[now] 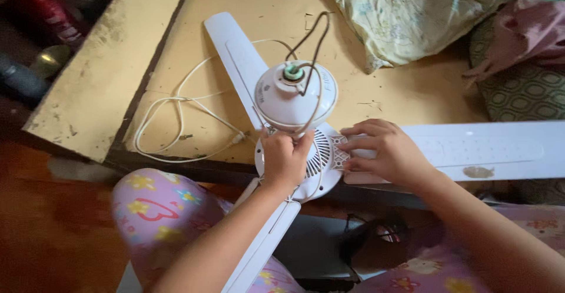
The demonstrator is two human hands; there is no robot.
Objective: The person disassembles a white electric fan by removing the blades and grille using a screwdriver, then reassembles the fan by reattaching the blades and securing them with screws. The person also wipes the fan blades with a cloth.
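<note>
1. We see a yellow platform [406, 87] beyond both hands, worn and scratched.
2. White ceiling fan [297, 102] lies on it. Its right blade [488, 149] runs out past the right hand. A far blade [238, 57] lies up-left of the left hand, and a near blade [265, 240] runs under the left forearm.
3. Crumpled pale cloth [406, 16] lies well beyond the right hand.
4. White cord [176, 102] loops left of the left hand.
5. Right hand [385, 152]: fingers together, pressed flat on the blade root, just beside the vented hub.
6. Left hand [286, 157]: fist closed on the fan's hub edge, below the motor dome.
</note>
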